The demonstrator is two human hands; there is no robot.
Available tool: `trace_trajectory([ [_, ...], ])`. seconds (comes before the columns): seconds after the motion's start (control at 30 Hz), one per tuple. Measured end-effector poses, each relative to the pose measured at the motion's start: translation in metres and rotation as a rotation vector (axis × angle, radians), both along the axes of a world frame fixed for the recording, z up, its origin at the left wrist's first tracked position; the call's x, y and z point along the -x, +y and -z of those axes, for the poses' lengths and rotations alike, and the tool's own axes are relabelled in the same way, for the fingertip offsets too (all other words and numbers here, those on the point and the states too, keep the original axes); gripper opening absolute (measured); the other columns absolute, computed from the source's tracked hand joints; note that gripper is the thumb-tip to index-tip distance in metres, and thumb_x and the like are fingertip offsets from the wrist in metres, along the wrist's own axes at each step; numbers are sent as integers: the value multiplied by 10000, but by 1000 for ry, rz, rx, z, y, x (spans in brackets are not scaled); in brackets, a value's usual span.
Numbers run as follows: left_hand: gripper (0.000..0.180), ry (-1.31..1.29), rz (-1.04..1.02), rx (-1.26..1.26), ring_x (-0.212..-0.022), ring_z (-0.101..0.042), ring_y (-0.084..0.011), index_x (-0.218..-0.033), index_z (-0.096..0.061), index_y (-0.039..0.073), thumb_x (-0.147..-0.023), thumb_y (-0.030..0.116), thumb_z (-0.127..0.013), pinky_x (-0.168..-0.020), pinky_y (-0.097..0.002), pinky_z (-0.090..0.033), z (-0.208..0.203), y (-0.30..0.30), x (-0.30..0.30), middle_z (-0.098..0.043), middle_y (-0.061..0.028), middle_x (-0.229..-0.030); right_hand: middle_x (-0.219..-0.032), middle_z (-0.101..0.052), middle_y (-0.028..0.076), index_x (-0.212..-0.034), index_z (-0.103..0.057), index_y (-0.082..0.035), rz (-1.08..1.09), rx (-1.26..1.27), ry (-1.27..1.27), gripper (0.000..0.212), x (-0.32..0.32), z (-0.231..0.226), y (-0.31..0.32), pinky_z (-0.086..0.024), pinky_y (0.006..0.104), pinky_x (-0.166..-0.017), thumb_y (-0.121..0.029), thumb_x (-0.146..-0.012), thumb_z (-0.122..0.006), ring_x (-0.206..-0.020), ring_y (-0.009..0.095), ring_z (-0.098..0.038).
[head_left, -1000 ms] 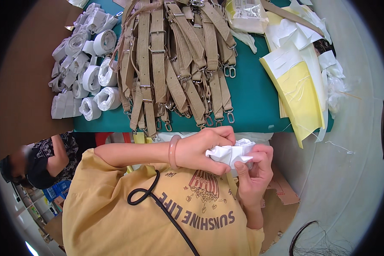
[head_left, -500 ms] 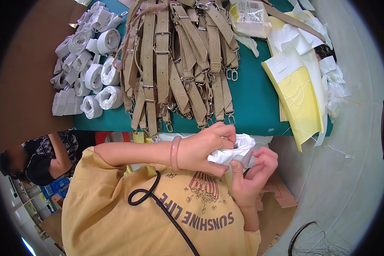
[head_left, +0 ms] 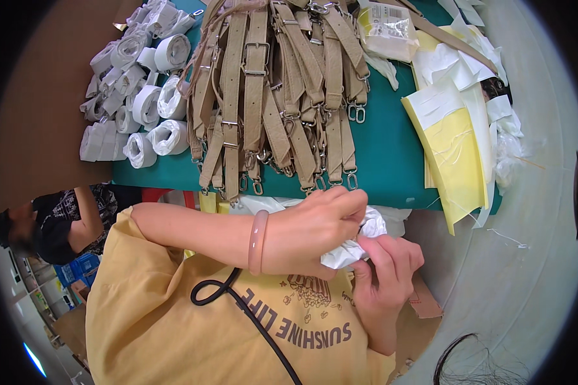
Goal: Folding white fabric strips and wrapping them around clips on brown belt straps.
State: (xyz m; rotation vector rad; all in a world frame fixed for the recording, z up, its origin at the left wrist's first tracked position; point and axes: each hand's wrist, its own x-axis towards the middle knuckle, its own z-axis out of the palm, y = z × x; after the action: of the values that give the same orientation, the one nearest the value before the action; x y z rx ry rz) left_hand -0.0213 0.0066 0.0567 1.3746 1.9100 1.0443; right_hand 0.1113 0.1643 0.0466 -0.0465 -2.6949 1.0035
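A roll wrapped in crumpled white paper (head_left: 374, 221) sits between my two hands, just in front of the table's near edge. My left hand (head_left: 318, 228), with a pinkish bangle at the wrist, comes in from the left and covers much of the roll; its fingers curl into the wrapping. From the right, my right hand (head_left: 388, 269) pinches the paper with thumb and fingers at the roll's lower side. What lies inside the wrapping is hidden. Beyond my hands, brown straps (head_left: 263, 96) with metal buckles and clasps lie heaped on the green table (head_left: 392, 141).
Several white-wrapped rolls (head_left: 146, 106) are piled at the table's left. On the right lie yellow and white paper sheets (head_left: 453, 141) and a clear plastic packet (head_left: 386, 32). Another person (head_left: 64, 221) is at far left. A cardboard piece (head_left: 425, 298) lies below my right hand.
My left hand has turned over the roll and moved slightly right, hiding more of it. My right fingers have closed in on the paper, where they were spread before.
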Motion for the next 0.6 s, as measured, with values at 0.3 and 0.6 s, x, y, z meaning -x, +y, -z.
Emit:
trace_trajectory([
  [0.3,520,90,255,124,-1010,-449,-292,-979,-642,-19,-561,227,-828,-807,-401,-442,-11,-5,1,-445,-117,-1077,-1048,-496,139,-989,-660,-51,-527,108,-518,312,26,-21,22,-309,417,-917,-156,-697,-698,-1007,329,-416],
  [0.6,369,1210,-771,-51,-999,-528,-308,-993,-663,88,-641,118,-769,-866,-397,-445,-56,-141,206,-571,-98,-1073,-1183,-534,131,-1116,-606,29,386,607,345,393,39,3,82,-398,347,-936,-321,-965,-507,-1084,223,-509],
])
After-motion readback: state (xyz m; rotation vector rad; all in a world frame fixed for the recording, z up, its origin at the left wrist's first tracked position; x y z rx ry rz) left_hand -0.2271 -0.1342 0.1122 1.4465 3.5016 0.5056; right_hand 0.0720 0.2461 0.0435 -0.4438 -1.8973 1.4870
